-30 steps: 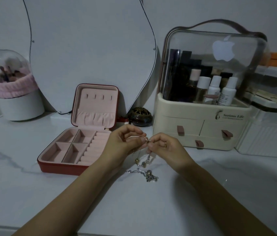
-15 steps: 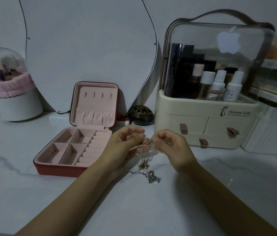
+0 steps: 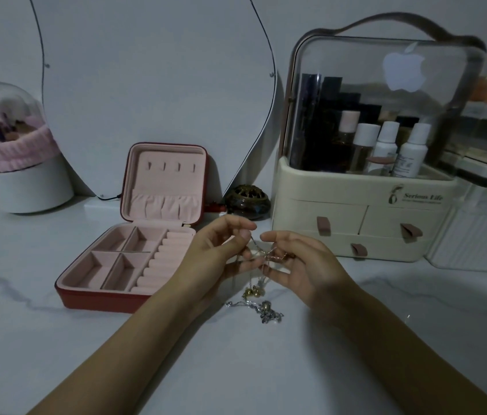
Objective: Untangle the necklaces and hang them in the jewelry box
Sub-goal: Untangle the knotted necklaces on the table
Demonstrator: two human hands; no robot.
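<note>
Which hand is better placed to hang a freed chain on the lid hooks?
Left, probably. The left hand is nearer the open jewelry box and its lid hooks. The right hand would cross over. Both pinch the tangled necklaces.

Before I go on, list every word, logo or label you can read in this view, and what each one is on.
"Serious Life": printed on the front of the cream plastic cosmetics organiser, beside a small figure emblem.
Smaller line beneath it: too small to read.
White apple-shaped logo, no words: on the organiser's clear lid.
Label on the white squeeze bottle inside: print too small to read.
Open red jewelry box with pink lining: no text visible.
</note>
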